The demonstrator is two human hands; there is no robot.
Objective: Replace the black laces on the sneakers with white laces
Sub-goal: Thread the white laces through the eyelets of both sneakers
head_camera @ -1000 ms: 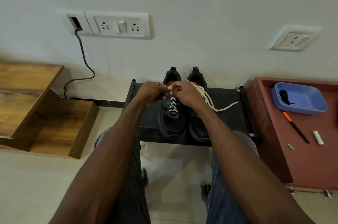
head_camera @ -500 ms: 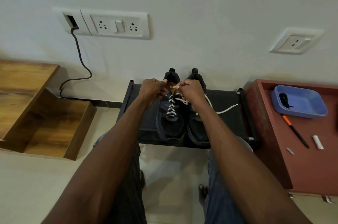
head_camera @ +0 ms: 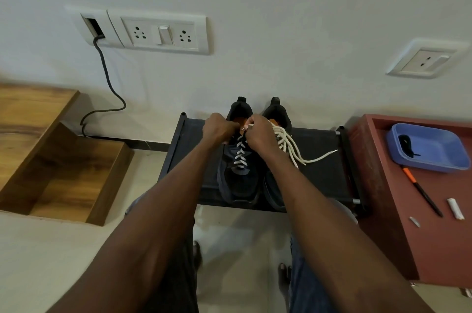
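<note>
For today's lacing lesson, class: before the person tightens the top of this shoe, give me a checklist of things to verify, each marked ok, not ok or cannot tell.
1. White lace crossed up the left shoe: ok, several crossings show.
2. Left hand has a lace end: cannot tell, fingers curled at the shoe's top, end hidden.
3. Right hand has a lace end: ok, white lace shows at its fingers.
4. Spare white lace loose beside the right shoe: ok, trailing on the rack.
5. Right shoe relaced: cannot tell, the arm hides its front.
6. Old black lace out of the way: ok, in the blue tray.
</note>
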